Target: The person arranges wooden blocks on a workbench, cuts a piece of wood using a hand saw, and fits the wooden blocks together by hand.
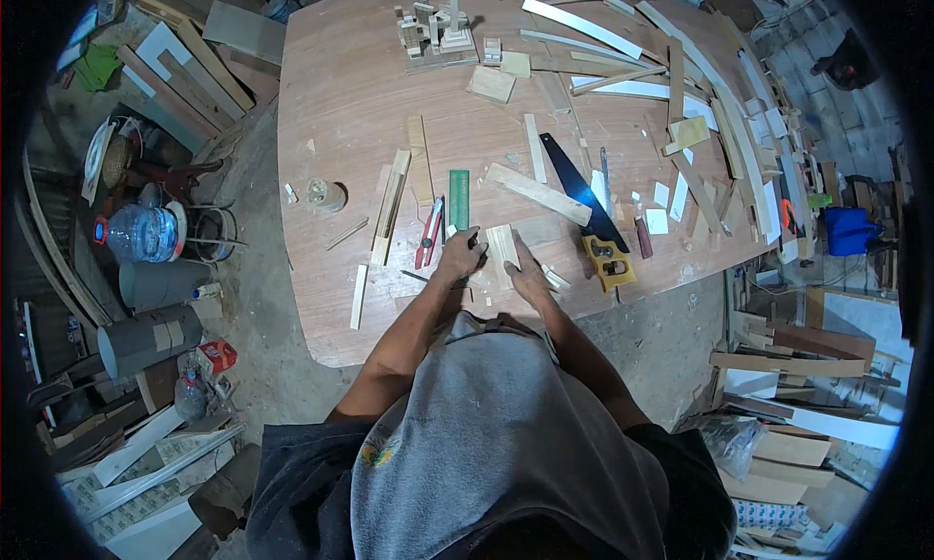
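On the near part of the table, pale wooden strips [501, 247] lie side by side between my hands. My left hand [460, 256] is closed just left of them, with a small dark thing at its fingertips that I cannot make out. Along their right edge my right hand [529, 276] grips them. A green ruler [459, 198] lies beyond my left hand, and a red-handled tool [429, 231] beside it. To the right is a handsaw [608, 262] with a yellow handle, its dark blade partly under a wooden board [538, 193].
A small wooden model [435, 36] stands at the far edge of the table [341, 93]. A round jar [326, 196] is at left. Long wood strips and white offcuts [657, 221] crowd the right side. Thin sticks [392, 207] lie left of the ruler.
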`<state>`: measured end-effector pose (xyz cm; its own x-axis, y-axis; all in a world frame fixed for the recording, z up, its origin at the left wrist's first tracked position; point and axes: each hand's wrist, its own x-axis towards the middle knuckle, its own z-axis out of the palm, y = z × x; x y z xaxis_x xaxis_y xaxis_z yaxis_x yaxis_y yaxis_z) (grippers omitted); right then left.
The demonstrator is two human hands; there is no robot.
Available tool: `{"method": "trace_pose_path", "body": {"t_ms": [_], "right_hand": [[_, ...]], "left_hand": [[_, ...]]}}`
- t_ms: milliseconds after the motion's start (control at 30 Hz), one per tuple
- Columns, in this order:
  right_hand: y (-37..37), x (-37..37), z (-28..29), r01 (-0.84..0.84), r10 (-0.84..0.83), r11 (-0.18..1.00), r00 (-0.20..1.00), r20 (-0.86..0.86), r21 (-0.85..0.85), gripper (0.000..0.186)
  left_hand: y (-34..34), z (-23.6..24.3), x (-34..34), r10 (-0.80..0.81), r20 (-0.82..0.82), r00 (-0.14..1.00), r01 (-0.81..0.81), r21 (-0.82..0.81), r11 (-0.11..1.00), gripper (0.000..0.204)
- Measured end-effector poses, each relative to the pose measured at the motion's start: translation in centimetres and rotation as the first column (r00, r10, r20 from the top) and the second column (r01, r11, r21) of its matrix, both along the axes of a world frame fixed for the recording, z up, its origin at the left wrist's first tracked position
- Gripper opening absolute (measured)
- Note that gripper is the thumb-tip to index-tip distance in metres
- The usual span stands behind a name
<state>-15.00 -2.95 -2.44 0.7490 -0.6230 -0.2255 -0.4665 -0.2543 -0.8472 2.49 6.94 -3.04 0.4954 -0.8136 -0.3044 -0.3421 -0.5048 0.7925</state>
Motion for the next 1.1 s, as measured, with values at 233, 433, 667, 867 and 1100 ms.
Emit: {"method": "trace_pose_path", "body": {"t_ms": [233, 433, 667, 867, 1100], "right_hand": [[0.2, 1.0, 1.5, -0.047, 0.045, 0.999, 0.987, -0.152, -0.011, 0.079], [0.8, 1.8, 2.2, -0.027, 0.008, 0.996, 0.975, -0.222, -0.081, 0.077], [0.8, 2.7, 3.3, -0.028, 0.021, 0.999, 0.946, -0.323, -0.016, 0.074], [0.9, 2.5, 1.0, -0.016, -0.009, 0.996, 0.963, -0.268, -0.092, 0.071], [-1.4, 0.9, -0.4, 0.477, -0.554, 0.825, 0.789, -0.267, -0.302, 0.104]], "left_hand": [[0.2, 0.3, -0.6, 0.127, -0.148, 0.981, -0.134, -0.039, 0.99, 0.052], [-0.3, -0.1, -0.5, 0.133, -0.161, 0.978, -0.14, -0.036, 0.989, 0.048], [-0.5, -2.0, 0.2, 0.114, -0.181, 0.977, -0.127, -0.06, 0.99, 0.045], [-0.6, -1.5, 0.6, 0.124, -0.259, 0.958, -0.133, -0.018, 0.991, 0.041], [-2.3, 0.9, -0.6, 0.094, 0.033, 0.995, -0.094, 0.001, 0.996, 0.046]]}}
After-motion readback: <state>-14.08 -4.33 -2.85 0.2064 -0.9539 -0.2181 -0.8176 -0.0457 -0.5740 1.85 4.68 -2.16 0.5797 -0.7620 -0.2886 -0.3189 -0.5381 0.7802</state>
